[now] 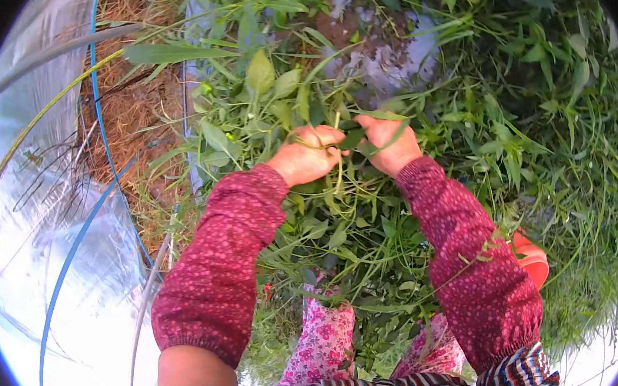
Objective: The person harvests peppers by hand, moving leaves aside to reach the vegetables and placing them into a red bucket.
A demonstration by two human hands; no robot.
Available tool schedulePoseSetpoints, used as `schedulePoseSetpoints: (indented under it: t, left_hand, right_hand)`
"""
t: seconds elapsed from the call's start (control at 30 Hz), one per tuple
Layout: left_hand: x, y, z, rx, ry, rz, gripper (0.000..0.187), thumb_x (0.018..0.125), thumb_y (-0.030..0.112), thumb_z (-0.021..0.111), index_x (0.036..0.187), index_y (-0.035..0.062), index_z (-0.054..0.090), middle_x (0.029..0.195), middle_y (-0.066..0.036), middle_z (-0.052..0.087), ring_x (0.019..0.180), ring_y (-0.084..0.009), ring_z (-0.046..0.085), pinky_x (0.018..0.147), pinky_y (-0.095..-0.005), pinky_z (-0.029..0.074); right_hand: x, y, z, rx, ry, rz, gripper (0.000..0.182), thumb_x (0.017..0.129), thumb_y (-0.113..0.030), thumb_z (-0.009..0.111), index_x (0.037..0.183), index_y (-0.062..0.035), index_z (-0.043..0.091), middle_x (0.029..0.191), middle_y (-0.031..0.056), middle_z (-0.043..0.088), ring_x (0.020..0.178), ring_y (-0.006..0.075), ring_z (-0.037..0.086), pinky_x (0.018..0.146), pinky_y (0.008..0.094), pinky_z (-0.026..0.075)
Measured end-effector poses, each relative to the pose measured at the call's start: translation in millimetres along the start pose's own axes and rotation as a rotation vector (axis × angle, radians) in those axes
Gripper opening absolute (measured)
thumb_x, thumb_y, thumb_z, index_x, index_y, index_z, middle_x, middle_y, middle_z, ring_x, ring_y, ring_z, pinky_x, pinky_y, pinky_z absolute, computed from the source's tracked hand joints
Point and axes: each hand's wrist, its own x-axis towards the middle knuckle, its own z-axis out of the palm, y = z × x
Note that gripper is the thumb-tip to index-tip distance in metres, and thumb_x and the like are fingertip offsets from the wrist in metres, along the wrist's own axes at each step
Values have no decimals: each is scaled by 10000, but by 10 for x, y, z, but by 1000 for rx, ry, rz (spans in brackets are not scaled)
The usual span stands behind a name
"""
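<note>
My left hand [307, 156] is closed around a thin green plant stem [340, 171], thumb and fingers pressed together. Just to its right, my right hand [391, 142] is curled with its fingers drawn in, among narrow green leaves [397, 131]; exactly what it pinches is partly hidden. A dark leaf [351, 139] shows in the small gap between the hands. Leafy plants [261, 78] surround both hands, some with broad pale leaves. Maroon patterned sleeve covers run up both forearms.
At left, clear plastic sheeting [47, 255] rises beside a blue cord [96, 87] and dry brown ground litter [138, 98]. Pale ground film [407, 57] shows through the plants ahead. An orange-red container [530, 257] sits by my right forearm. Dense grass and weeds [585, 203] fill the right side.
</note>
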Motion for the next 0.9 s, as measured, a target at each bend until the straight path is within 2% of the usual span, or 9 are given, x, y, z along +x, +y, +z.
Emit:
schedulePoseSetpoints:
  t: [0.1, 0.13, 0.33, 0.47, 0.53, 0.6, 0.67, 0.73, 0.9]
  left_hand:
    - [56, 136, 24, 201, -3, -6, 215, 751, 69, 543, 932, 35, 652, 969, -91, 659, 819, -247, 651, 735, -331, 540]
    - [40, -78, 174, 585, -46, 124, 189, 746, 95, 539, 905, 58, 634, 944, -68, 648, 777, -258, 638, 694, -337, 539]
    - [8, 70, 112, 195, -29, 12, 212, 755, 95, 516, 945, 109, 609, 931, -41, 628, 727, -253, 618, 650, -362, 516]
    - [40, 110, 191, 317, -195, -110, 242, 806, 187, 521, 1033, 176, 606, 827, -64, 633, 775, -246, 619, 672, -337, 505]
    - [-1, -37, 371, 627, -230, 53, 321, 802, 202, 536, 1122, 227, 553, 777, -37, 613, 759, -228, 622, 651, -303, 496]
    - [-12, 12, 282, 32, -159, -47, 391, 798, 178, 544, 1182, 235, 494, 800, -4, 600, 787, -185, 621, 632, -260, 479]
    - [-20, -25, 318, 2, 42, -37, 262, 761, 86, 563, 1000, 178, 616, 948, -24, 645, 798, -217, 635, 665, -281, 506]
    - [4, 36, 263, 75, 82, 28, 217, 755, 57, 552, 931, 142, 647, 954, -71, 648, 771, -274, 634, 687, -330, 516]
    - [57, 158, 187, -18, 21, -60, 197, 737, 34, 535, 911, 62, 622, 907, -113, 629, 767, -288, 622, 692, -351, 508]
  right_hand:
    - [49, 11, 54, -9, 20, 66, 248, 803, -250, 594, 925, -35, 569, 963, 171, 621, 891, 346, 603, 790, 417, 486]
    - [97, 7, 49, -10, 24, 55, 248, 803, -250, 594, 925, -35, 569, 963, 171, 621, 891, 346, 603, 790, 417, 486]
    - [-33, -43, -206, 26, -391, 208, 270, 820, -257, 557, 992, -49, 576, 971, 199, 614, 918, 347, 605, 785, 421, 483]
    - [-231, 188, -10, 169, -20, 77, 240, 801, -133, 572, 1028, -56, 560, 909, 181, 635, 873, 355, 613, 772, 424, 483]
    - [-178, 91, -239, 144, -139, 215, 294, 784, -116, 591, 1071, -61, 557, 913, 178, 637, 859, 367, 606, 763, 412, 484]
    - [-138, 327, -34, 158, -156, -13, 364, 790, -131, 592, 1147, -74, 549, 879, 162, 644, 842, 289, 631, 723, 392, 492]
    - [-107, 358, -1, 648, -411, 300, 401, 811, -127, 572, 1205, -67, 530, 933, 129, 649, 846, 202, 628, 704, 360, 517]
    - [-140, 274, 53, 977, -308, 400, 356, 859, -107, 511, 1207, -28, 520, 1047, 112, 613, 863, 156, 605, 694, 320, 544]
    - [-29, 150, 84, 1283, -237, 752, 389, 950, -158, 423, 1296, 14, 375, 1128, 126, 537, 861, 195, 611, 678, 339, 562]
